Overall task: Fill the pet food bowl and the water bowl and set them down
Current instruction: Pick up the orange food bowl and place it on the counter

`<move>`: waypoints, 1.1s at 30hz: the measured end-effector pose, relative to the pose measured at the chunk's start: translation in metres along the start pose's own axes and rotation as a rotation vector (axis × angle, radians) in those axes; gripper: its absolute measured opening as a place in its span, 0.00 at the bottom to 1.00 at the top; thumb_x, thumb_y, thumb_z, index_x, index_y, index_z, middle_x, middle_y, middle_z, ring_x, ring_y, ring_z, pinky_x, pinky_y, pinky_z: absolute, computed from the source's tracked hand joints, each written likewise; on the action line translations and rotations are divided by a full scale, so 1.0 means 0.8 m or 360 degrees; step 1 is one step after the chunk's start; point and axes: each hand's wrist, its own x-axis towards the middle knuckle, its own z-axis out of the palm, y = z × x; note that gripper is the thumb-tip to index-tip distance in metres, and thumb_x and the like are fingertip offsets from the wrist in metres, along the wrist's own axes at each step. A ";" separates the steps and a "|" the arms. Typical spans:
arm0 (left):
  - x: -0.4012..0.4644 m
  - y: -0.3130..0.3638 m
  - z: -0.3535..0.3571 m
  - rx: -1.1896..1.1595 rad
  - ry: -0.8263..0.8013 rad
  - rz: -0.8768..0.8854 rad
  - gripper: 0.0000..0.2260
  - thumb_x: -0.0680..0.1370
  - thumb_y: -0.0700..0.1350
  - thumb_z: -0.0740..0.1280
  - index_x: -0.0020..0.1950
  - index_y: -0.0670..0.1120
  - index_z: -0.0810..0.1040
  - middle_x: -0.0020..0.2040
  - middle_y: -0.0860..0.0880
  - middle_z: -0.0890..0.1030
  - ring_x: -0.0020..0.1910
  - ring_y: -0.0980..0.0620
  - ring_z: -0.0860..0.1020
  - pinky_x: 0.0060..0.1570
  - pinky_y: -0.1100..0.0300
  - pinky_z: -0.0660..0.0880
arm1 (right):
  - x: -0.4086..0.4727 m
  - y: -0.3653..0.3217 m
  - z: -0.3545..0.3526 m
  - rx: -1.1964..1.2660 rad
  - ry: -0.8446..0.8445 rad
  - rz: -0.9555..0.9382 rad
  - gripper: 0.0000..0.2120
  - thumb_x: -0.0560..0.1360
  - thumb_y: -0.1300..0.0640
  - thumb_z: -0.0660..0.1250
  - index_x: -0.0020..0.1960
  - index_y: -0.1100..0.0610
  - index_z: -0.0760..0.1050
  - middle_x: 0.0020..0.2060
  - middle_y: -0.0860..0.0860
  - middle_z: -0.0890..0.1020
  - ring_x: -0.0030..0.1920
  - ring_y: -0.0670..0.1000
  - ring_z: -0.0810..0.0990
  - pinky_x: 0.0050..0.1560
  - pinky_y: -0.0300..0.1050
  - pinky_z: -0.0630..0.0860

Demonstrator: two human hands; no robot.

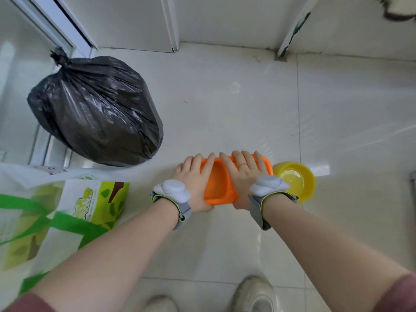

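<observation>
An orange rectangular bowl [219, 185] is low over the pale tiled floor, held at both ends. My left hand [195, 176] grips its left end, fingers over the rim. My right hand [244, 174], with a ring on one finger, grips its right end. I cannot tell what is inside the orange bowl. A round yellow bowl [295, 179] stands on the floor just right of it and holds clear water. Both wrists carry grey strapped devices.
A full, tied black rubbish bag [96, 109] sits on the floor to the left. A white and green shopping bag [56, 212] lies at my lower left. White cabinet fronts [135, 21] and a wall close the far side. My shoes [254, 293] show at the bottom.
</observation>
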 end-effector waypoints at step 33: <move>-0.426 0.319 -0.685 0.0053 0.0140 0.0947 0.52 0.57 0.61 0.69 0.74 0.53 0.45 0.70 0.46 0.57 0.68 0.45 0.57 0.66 0.53 0.61 | -0.725 -0.071 -0.512 0.1578 0.1222 0.1121 0.35 0.75 0.46 0.60 0.75 0.57 0.48 0.75 0.53 0.56 0.76 0.53 0.52 0.73 0.44 0.51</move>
